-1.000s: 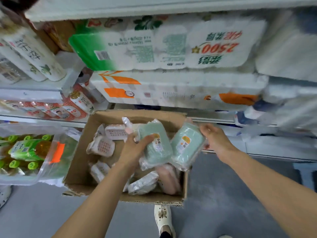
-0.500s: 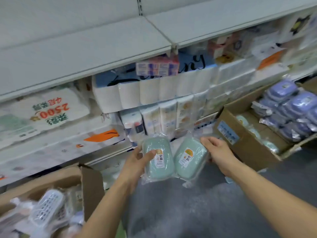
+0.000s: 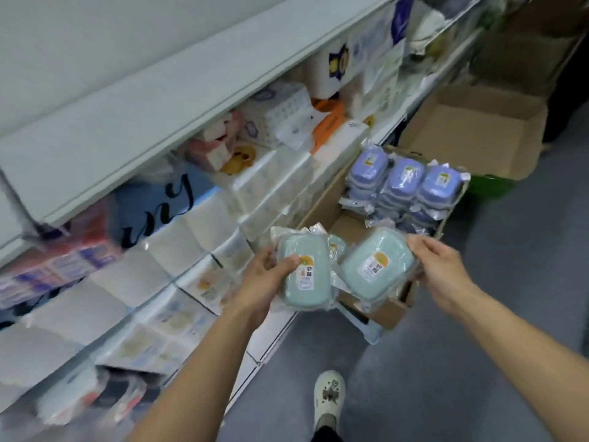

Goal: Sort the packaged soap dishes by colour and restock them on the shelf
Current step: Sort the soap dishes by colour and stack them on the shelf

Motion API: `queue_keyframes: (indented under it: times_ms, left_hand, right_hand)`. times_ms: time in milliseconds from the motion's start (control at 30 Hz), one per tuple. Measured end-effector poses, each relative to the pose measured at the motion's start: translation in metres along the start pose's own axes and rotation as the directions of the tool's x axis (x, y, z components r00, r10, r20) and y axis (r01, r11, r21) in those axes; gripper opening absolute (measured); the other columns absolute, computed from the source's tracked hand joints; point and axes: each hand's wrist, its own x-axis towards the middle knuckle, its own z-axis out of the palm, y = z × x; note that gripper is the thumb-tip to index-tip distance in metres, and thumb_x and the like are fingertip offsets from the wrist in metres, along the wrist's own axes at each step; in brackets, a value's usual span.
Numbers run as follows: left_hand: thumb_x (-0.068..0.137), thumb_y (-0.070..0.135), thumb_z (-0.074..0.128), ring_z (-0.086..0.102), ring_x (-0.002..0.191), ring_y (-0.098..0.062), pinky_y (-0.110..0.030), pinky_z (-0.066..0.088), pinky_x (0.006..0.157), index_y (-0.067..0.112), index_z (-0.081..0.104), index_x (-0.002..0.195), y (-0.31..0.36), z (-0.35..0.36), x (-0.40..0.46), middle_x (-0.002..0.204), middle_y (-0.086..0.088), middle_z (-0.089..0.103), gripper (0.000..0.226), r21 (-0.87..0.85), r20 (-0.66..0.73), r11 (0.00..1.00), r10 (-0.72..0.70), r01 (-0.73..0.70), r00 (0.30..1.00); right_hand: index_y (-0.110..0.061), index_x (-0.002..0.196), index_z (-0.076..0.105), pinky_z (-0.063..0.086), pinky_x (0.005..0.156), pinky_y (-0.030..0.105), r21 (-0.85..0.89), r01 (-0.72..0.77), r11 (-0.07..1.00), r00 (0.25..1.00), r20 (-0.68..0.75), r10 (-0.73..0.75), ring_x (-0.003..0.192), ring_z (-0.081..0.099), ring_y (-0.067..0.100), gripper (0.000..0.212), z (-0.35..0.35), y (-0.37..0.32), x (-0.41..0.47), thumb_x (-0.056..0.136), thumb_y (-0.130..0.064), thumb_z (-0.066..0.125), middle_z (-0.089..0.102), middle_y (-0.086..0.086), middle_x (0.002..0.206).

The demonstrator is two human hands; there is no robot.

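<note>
Two green soap dishes, each sealed in clear film with a small label, are held over the near end of the sorting carton. The left hand clamps one green packet, its long axis running roughly upright in view; the right hand pinches the other green packet by its far edge, tilted. The right packet lies nearer the carton, directly above a green dish already lying inside. Farther along the carton, purple soap dishes stand stacked in rows. Beyond it sits an open cardboard box.
</note>
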Motion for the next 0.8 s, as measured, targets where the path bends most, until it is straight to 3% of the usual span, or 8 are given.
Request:
queue_keyframes:
  times_ms: [100, 200, 267, 433, 567, 667, 733, 800]
  left_hand:
    - [0.087, 0.008, 0.071, 0.071, 0.097, -0.030, -0.041, 0.059, 0.083, 0.005, 0.063, 0.118, 0.015, 0.035, 0.072, 0.110, -0.015, 0.072, 0.032, 0.048, 0.063, 0.999, 0.003, -0.006, 0.998]
    - [0.088, 0.008, 0.071, 0.073, 0.091, -0.028, -0.039, 0.060, 0.078, 0.003, 0.064, 0.116, 0.015, 0.067, 0.141, 0.105, -0.015, 0.073, 0.029, 0.112, 0.117, 0.994, -0.024, 0.011, 0.993]
    - [0.089, 0.009, 0.070, 0.073, 0.081, -0.022, -0.036, 0.061, 0.072, 0.005, 0.065, 0.113, 0.005, 0.083, 0.181, 0.100, -0.012, 0.074, 0.025, 0.184, 0.154, 0.982, -0.068, 0.039, 0.986]
    - [0.092, 0.011, 0.067, 0.071, 0.083, -0.025, -0.041, 0.060, 0.077, 0.005, 0.064, 0.119, -0.040, 0.093, 0.253, 0.103, -0.014, 0.072, 0.028, 0.424, 0.198, 0.901, -0.194, 0.095, 0.961]
    - [0.095, 0.017, 0.062, 0.067, 0.091, -0.020, -0.038, 0.058, 0.083, 0.018, 0.052, 0.122, -0.071, 0.087, 0.276, 0.114, -0.008, 0.068, 0.028, 0.618, 0.203, 0.782, -0.265, 0.087, 0.943]
    - [0.099, 0.019, 0.055, 0.060, 0.111, -0.025, -0.034, 0.047, 0.098, 0.023, 0.034, 0.144, -0.079, 0.085, 0.282, 0.128, -0.005, 0.059, 0.050, 0.754, 0.232, 0.657, -0.248, -0.013, 0.941]
    - [0.100, 0.016, 0.052, 0.046, 0.132, -0.027, -0.031, 0.034, 0.109, 0.025, 0.018, 0.156, -0.082, 0.084, 0.284, 0.149, -0.009, 0.042, 0.066, 0.827, 0.300, 0.542, -0.199, -0.150, 0.933]
    - [0.099, 0.011, 0.051, 0.039, 0.138, -0.028, -0.028, 0.028, 0.111, 0.024, 0.021, 0.156, -0.085, 0.082, 0.284, 0.159, -0.011, 0.022, 0.065, 0.863, 0.378, 0.415, -0.151, -0.289, 0.913]
  right_hand:
    - [-0.016, 0.105, 0.068, 0.044, 0.057, 0.020, 0.015, 0.071, 0.997, 0.987, -0.143, -0.068, 0.070, 0.052, 0.009, 0.014, -0.006, -0.003, 0.058, 0.097, -0.021, 0.058, 0.064, -0.003, 0.083]
    - [-0.010, 0.107, 0.068, 0.047, 0.071, 0.029, -0.080, 0.086, 0.993, 0.976, -0.191, -0.100, 0.074, 0.054, 0.011, 0.016, -0.001, 0.012, 0.114, 0.096, -0.017, 0.059, 0.064, -0.002, 0.085]
    - [-0.007, 0.108, 0.067, 0.049, 0.077, 0.031, -0.128, 0.029, 0.991, 0.981, -0.186, -0.053, 0.079, 0.056, 0.015, 0.016, 0.007, 0.029, 0.145, 0.096, -0.015, 0.059, 0.065, 0.004, 0.092]
    - [-0.004, 0.117, 0.064, 0.043, 0.060, 0.024, -0.292, -0.232, 0.928, 0.973, -0.077, 0.219, 0.085, 0.057, 0.019, 0.026, 0.031, 0.081, 0.199, 0.097, -0.018, 0.057, 0.065, 0.011, 0.105]
    - [-0.002, 0.120, 0.062, 0.041, 0.068, 0.027, -0.363, -0.350, 0.864, 0.935, -0.076, 0.347, 0.095, 0.054, 0.023, 0.027, 0.046, 0.107, 0.215, 0.100, -0.015, 0.051, 0.063, 0.015, 0.110]
    - [-0.015, 0.103, 0.066, 0.045, 0.087, 0.031, -0.508, -0.226, 0.831, 0.969, -0.028, 0.246, 0.105, 0.058, 0.026, 0.021, 0.052, 0.115, 0.221, 0.100, -0.018, 0.045, 0.064, 0.013, 0.114]
    - [-0.022, 0.116, 0.062, 0.044, 0.099, 0.037, -0.566, -0.162, 0.809, 0.972, 0.048, 0.228, 0.111, 0.055, 0.025, 0.025, 0.054, 0.114, 0.217, 0.098, -0.034, 0.048, 0.057, 0.009, 0.124]
    - [-0.029, 0.131, 0.053, 0.039, 0.103, 0.035, -0.648, -0.092, 0.756, 0.967, 0.122, 0.223, 0.122, 0.047, 0.024, 0.040, 0.056, 0.113, 0.210, 0.094, -0.043, 0.056, 0.045, 0.006, 0.135]
